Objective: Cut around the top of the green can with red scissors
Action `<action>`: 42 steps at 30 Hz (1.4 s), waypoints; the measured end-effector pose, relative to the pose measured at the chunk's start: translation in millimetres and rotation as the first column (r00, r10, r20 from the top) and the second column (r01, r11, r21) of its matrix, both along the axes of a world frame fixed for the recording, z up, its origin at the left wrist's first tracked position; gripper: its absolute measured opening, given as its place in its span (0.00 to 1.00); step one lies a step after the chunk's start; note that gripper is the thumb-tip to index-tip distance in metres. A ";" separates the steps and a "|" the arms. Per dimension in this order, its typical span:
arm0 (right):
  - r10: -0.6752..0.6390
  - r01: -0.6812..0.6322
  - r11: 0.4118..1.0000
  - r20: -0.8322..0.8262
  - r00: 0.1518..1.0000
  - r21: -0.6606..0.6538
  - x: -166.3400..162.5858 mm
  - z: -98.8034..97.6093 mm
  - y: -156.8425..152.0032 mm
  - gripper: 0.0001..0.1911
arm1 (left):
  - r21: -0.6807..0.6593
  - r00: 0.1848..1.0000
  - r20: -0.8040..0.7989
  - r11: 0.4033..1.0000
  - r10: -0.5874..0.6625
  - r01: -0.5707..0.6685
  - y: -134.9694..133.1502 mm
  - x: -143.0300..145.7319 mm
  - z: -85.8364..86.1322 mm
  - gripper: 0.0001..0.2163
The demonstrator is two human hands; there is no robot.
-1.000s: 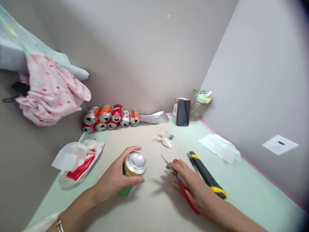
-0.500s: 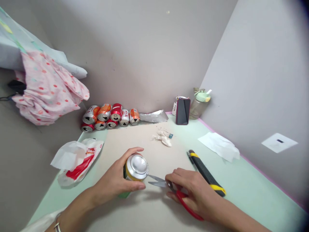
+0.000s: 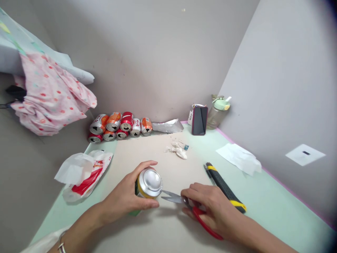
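My left hand (image 3: 131, 191) is wrapped round a green and yellow drink can (image 3: 150, 182), fingers behind and thumb in front. The can's silver domed end faces up, tilted toward me. In my right hand (image 3: 207, 207) is a pair of red-handled scissors (image 3: 175, 199), their blades slightly parted and pointing left. The upper blade's tip is at the can's right side, just under the rim; whether it pierces the metal I cannot tell. Right of the scissors lies a black and yellow utility knife (image 3: 225, 188).
Several opened cans (image 3: 126, 122) are stacked at the back left beside a cut metal sheet (image 3: 168, 126). Crumpled tissue (image 3: 180, 151) lies mid-table. A plastic bag (image 3: 86, 177) is on the left; a phone (image 3: 199, 121), a bottle (image 3: 217, 114) and white paper (image 3: 239, 158) are on the right.
Hardly anything differs. The view has shifted very slightly; both hands, the can and the scissors keep their places relative to each other.
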State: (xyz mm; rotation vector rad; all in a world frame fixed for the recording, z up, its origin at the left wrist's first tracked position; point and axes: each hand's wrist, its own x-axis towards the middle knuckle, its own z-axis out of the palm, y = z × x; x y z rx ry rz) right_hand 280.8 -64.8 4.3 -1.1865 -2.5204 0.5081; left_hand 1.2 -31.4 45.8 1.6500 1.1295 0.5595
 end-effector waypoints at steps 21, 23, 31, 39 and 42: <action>-0.015 0.013 1.000 0.065 0.998 0.026 0.6 -6.5 1.1 0.08 | 0.181 0.981 -0.141 0.978 0.135 -0.108 -5.0 5.5 -8.0 0.35; 0.020 -0.023 0.998 0.048 0.999 0.062 1.6 -7.0 3.6 0.09 | 0.068 0.989 -0.093 0.992 0.112 -0.106 -4.6 4.1 -3.6 0.36; 0.101 -0.102 0.990 0.010 0.995 0.100 0.9 -9.3 5.3 0.10 | -0.119 0.993 0.028 0.986 -0.115 0.118 2.4 -7.6 -2.0 0.36; 0.131 -0.140 0.984 -0.084 0.988 -0.111 -4.2 -1.3 -0.4 0.11 | -0.217 0.955 0.150 0.934 -0.255 0.284 6.7 -12.5 -8.9 0.39; 0.131 -0.166 0.952 -0.146 0.981 -0.259 -8.2 7.6 -1.6 0.16 | -0.246 0.939 0.207 0.914 -0.276 0.323 5.7 -13.9 -9.2 0.40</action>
